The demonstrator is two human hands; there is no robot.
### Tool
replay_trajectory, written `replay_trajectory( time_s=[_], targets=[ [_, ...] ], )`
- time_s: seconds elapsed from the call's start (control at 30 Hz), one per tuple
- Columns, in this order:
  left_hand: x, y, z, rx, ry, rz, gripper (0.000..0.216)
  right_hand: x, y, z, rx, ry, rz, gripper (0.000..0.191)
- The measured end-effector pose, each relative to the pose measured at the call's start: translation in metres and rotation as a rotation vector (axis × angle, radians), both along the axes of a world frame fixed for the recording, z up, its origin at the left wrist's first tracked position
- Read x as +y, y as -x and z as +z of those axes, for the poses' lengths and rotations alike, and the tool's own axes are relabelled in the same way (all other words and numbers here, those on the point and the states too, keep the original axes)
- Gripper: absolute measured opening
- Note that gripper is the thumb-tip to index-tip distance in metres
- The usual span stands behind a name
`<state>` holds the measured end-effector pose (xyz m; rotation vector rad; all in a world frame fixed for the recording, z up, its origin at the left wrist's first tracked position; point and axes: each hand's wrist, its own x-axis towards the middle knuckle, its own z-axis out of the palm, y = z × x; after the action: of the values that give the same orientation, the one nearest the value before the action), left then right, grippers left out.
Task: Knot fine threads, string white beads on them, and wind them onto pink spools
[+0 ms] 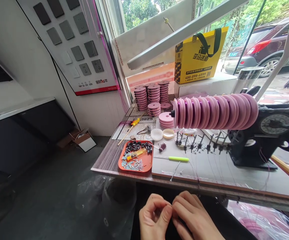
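My left hand and my right hand meet at the fingertips, low in the view, just in front of the table edge. Both are closed in a pinch. Whatever lies between the fingers is hidden or too small to name. Beyond them on the table lie a green-handled needle tool and a short white stick. An orange tray holds black beads, small striped pieces and a yellow lighter-like item. Thin threads hang down from a row of black pegs on the grey board.
Pink discs fill a horizontal spindle on a black machine at right. Stacks of pink spools stand at the back, near a yellow bag. A white bar slants overhead. Plastic bags lie below the table.
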<state>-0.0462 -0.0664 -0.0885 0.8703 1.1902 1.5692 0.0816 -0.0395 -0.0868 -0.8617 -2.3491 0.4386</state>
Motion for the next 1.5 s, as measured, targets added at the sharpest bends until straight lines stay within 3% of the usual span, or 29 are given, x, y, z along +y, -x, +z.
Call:
replay_trajectory(
  time_s=[0.17, 0.33, 0.87, 1.23, 1.5],
  targets=[
    [-0.001, -0.003, 0.001, 0.062, -0.007, 0.113, 0.024, -0.001, -0.001, 0.0, 0.004, -0.004, -0.007, 0.019],
    [-0.001, -0.006, 0.003, 0.16, -0.028, 0.141, 0.027, -0.002, -0.001, -0.002, 0.019, 0.003, -0.007, 0.017],
    [-0.003, -0.003, 0.003, 0.401, -0.191, 0.285, 0.018, -0.004, -0.004, -0.006, 0.156, -0.043, -0.043, 0.007],
    [-0.003, -0.002, 0.003, 0.583, -0.242, 0.282, 0.015, -0.006, 0.001, -0.009, 0.196, -0.053, -0.108, 0.018],
    [-0.004, -0.002, 0.007, 0.566, -0.233, 0.251, 0.013, -0.006, 0.001, -0.01, 0.181, -0.052, -0.119, 0.017]
  ],
)
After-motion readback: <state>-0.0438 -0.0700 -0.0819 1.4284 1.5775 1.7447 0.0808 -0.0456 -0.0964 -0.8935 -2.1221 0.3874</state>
